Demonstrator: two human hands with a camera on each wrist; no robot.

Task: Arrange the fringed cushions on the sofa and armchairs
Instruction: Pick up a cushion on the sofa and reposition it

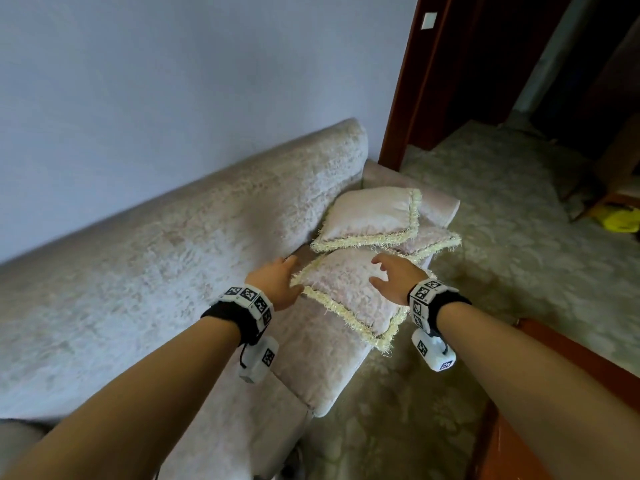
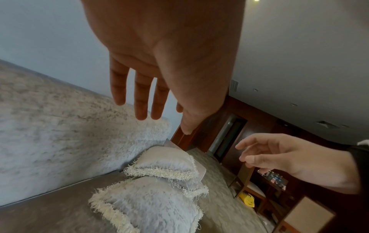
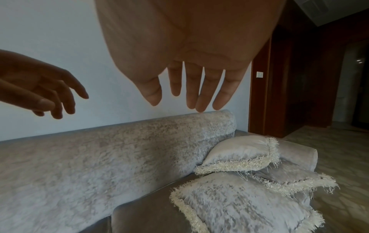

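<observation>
Sofa: a long pale grey-pink plush sofa (image 1: 194, 244) stands against a plain light wall (image 1: 173, 81), its low armrest at the far end beside a dark red-brown wooden door frame (image 1: 412, 98)
Cushions: three pale pink fabric cushions edged with cream fringe are piled at the armrest end of the seat
Near cushion: the nearest fringed cushion (image 1: 349, 292) lies flat on the seat, its front corner hanging over the seat edge
Top cushion: a second fringed cushion (image 1: 374, 216) leans against the backrest and armrest, overlapping the near one
Third cushion: only its fringed corner (image 1: 440, 240) shows, under the top cushion
Left hand: the left hand (image 1: 277, 285) hangs just above the near cushion's left corner, fingers (image 2: 140, 97) straight and slightly apart, holding nothing
Right hand: the right hand (image 1: 394, 275) hovers over the near cushion's middle, fingers (image 3: 191, 88) spread and loosely bent, gripping nothing; the wrist views show air between the fingertips and the fabric
Floor: mottled grey-green carpet (image 1: 502, 237), with a small yellow object (image 1: 620, 220) farther off
</observation>
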